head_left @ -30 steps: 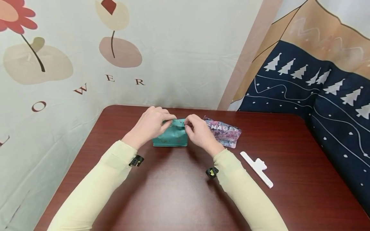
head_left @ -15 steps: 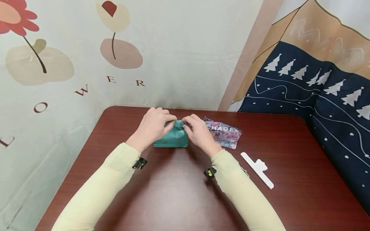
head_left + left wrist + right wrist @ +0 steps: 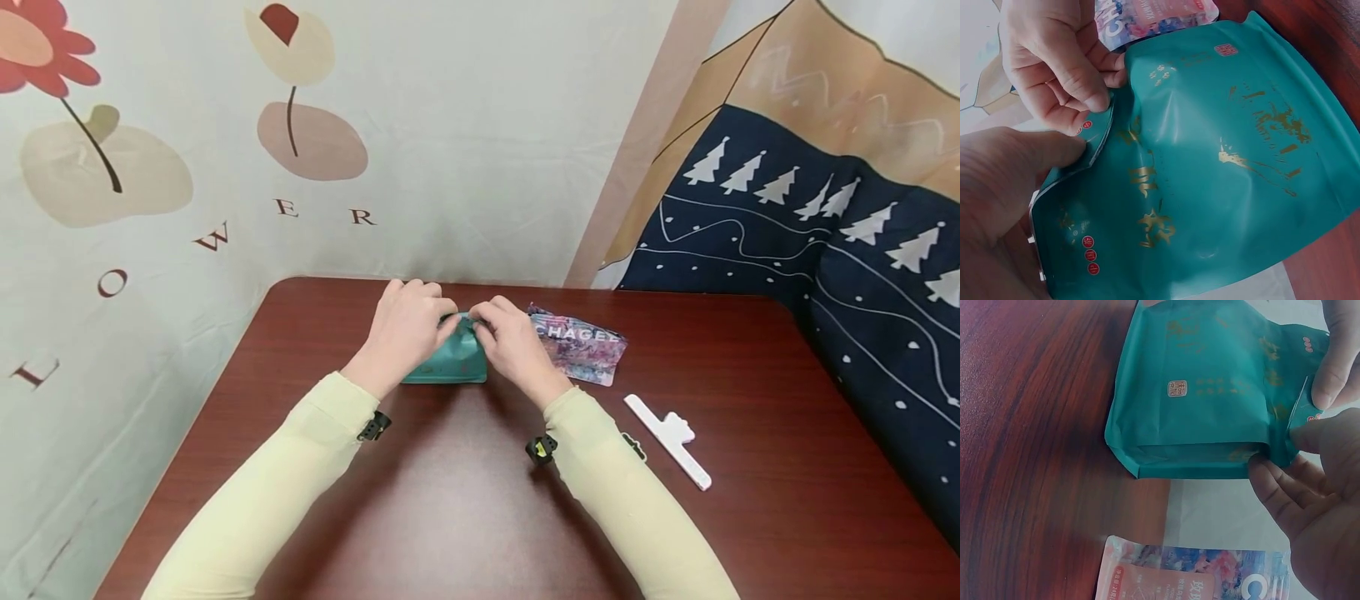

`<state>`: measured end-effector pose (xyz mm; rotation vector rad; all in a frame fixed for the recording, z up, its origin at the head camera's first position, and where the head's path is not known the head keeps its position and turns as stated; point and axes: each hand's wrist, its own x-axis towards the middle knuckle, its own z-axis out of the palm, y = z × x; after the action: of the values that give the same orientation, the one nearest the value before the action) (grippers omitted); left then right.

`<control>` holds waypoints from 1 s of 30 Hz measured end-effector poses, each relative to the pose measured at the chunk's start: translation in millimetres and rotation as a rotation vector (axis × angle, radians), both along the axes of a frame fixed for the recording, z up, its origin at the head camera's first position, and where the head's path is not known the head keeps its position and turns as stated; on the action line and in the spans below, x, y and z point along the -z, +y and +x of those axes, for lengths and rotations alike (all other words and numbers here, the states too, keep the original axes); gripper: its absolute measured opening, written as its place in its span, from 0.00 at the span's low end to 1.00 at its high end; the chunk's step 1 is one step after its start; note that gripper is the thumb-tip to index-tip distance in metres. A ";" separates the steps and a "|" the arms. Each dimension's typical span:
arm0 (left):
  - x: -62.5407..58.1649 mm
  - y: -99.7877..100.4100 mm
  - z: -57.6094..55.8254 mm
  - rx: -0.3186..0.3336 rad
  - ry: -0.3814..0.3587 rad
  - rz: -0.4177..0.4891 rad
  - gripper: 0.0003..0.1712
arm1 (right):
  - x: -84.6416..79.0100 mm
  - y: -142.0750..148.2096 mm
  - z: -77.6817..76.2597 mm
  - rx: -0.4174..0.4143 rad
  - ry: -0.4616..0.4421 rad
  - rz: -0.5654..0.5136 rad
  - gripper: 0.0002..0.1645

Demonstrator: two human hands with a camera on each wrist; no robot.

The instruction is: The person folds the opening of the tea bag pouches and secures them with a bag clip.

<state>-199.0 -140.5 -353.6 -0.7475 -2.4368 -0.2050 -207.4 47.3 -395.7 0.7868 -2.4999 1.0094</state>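
A teal foil pouch (image 3: 456, 368) with gold and red print stands near the back of the table. My left hand (image 3: 405, 333) pinches its top edge on the left. My right hand (image 3: 513, 337) pinches the same edge close by. In the left wrist view, both thumbs press on the folded-over top strip of the teal pouch (image 3: 1204, 150), and the front is creased below the fold. From the right wrist view, the pouch's gusseted side (image 3: 1200, 461) shows, with curled fingers of the right hand (image 3: 1329, 481) at the fold. The hands hide part of the top edge.
To the right of the teal pouch lies a pink and purple printed pouch (image 3: 585, 346). A white bag clip (image 3: 670, 439) rests on the dark red table (image 3: 780, 400) farther right. A printed cloth (image 3: 480, 150) hangs behind the table's back edge.
The pouch's top strip has folded over and its front has crumpled. Both hands have come slightly closer together, the left moving right. The other pouch and the bag clip stay in place.
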 end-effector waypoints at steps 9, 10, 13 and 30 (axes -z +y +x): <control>-2.6 -4.2 -1.1 -0.010 -0.027 -0.015 0.04 | -2.1 0.4 -3.1 -0.006 0.003 0.037 0.06; -3.2 -5.6 -0.9 -0.015 -0.032 -0.020 0.05 | -2.1 0.5 -3.3 -0.008 -0.001 0.044 0.06; -6.1 -9.5 -0.3 -0.030 -0.034 -0.038 0.05 | -1.8 1.1 -4.3 -0.010 -0.008 0.058 0.06; -6.1 -14.6 -4.6 -0.007 0.009 -0.001 0.04 | -0.5 4.3 -4.6 -0.018 -0.027 0.069 0.08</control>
<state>-203.6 -155.1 -347.5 -0.7387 -2.4306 -0.1975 -212.1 51.6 -395.2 0.8220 -2.5679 0.9503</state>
